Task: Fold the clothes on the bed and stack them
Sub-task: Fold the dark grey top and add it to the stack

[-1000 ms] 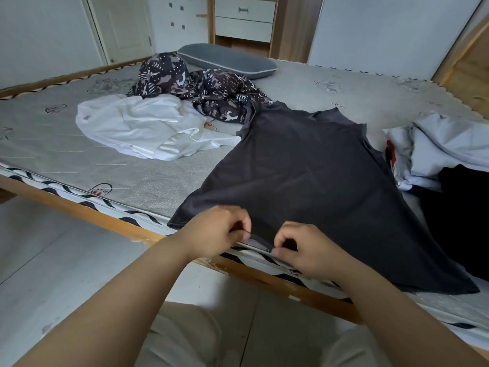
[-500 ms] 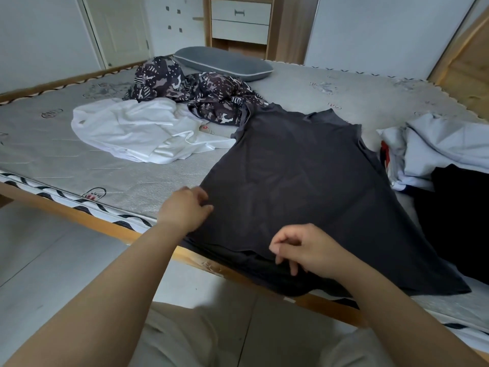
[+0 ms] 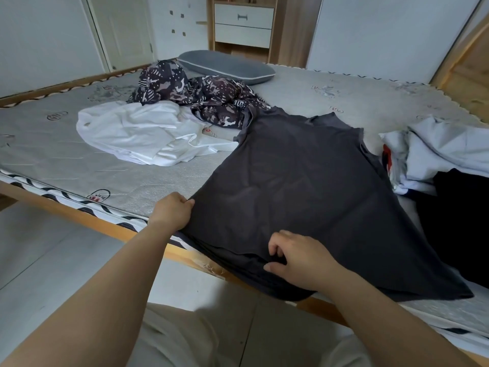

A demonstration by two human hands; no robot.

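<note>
A dark grey T-shirt (image 3: 299,181) lies spread flat on the bed, its hem hanging a little over the near edge. My left hand (image 3: 173,211) grips the shirt's left hem corner. My right hand (image 3: 296,256) pinches the hem fabric near the bed's edge, fingers curled into the cloth. A crumpled white garment (image 3: 143,133) lies to the left, and a dark patterned garment (image 3: 195,94) is bunched behind it.
The mattress (image 3: 79,176) sits in a wooden frame (image 3: 87,221) that runs along the near edge. A grey pillow (image 3: 227,66) lies at the back. A heap of light blue and black clothes (image 3: 444,160) fills the right side. Drawers (image 3: 243,25) stand behind.
My left hand slid left along the hem to the shirt's corner. The hem was drawn toward me and now hangs over the bed's edge. My right hand stayed near the middle.
</note>
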